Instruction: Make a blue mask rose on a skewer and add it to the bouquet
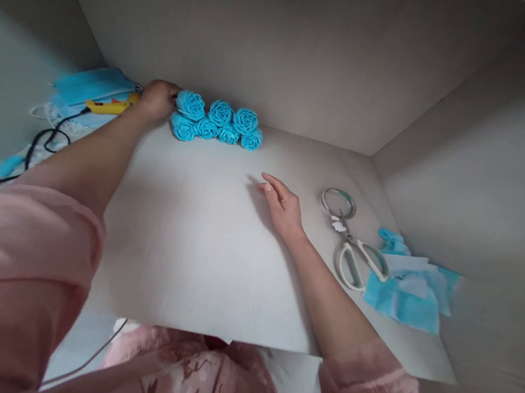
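At the back left of the table, my left hand (158,100) is closed at the left side of a blue fabric-like rose (190,104), the upper left one of a cluster. Its fingertips are partly hidden against that flower. Several more blue roses (228,133) sit packed in two rows against the back wall. My right hand (281,207) is over the middle of the table, fingers stretched forward and thumb slightly apart, holding nothing. To its right lie a roll of tape (339,202) and a pair of scissors with pale handles (352,266).
Blue face masks (91,88) are piled at the back left beside a yellow glue gun (108,107) with a black cord (39,140). Cut blue and white mask pieces (407,296) lie at the right. Walls (270,35) enclose the table's back and sides.
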Available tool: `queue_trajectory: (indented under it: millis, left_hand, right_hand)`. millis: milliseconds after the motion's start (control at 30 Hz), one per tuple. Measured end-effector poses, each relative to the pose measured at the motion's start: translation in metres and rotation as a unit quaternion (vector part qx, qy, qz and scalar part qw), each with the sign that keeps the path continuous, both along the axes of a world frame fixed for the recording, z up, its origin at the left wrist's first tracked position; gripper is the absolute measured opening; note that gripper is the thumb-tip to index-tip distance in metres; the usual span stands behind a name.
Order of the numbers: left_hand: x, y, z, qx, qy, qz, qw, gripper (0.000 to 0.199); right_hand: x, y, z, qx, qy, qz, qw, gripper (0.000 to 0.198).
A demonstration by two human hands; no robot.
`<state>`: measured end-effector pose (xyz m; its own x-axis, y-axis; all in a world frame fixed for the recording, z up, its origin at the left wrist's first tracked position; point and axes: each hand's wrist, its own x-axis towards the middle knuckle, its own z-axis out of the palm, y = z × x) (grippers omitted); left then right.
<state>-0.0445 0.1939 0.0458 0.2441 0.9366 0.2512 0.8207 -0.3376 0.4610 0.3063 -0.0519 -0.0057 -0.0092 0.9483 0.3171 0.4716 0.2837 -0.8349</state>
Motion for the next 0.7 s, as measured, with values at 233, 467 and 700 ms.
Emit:
queue_trajectory:
  millis: [233, 467, 700]
  left_hand:
    - [0.017, 0.006, 0.004, -0.012, 0.043, 0.053, 0.998, 0.04]
    - [0.009, -0.001, 0.003, 0.025, 0.016, 0.02, 0.999, 0.048]
    - [-0.013, -0.027, -0.011, 0.072, -0.153, 0.097, 0.981, 0.05]
  right_hand:
    - [0.0, 0.0, 0.0, 0.004, 0.008, 0.001, 1.0, 0.061]
    - [0.001, 0.003, -0.004, 0.005, 0.006, -0.005, 1.0, 0.063]
    - [0.0, 0.005, -0.003, 0.06, 0.05, -0.042, 0.996, 0.053]
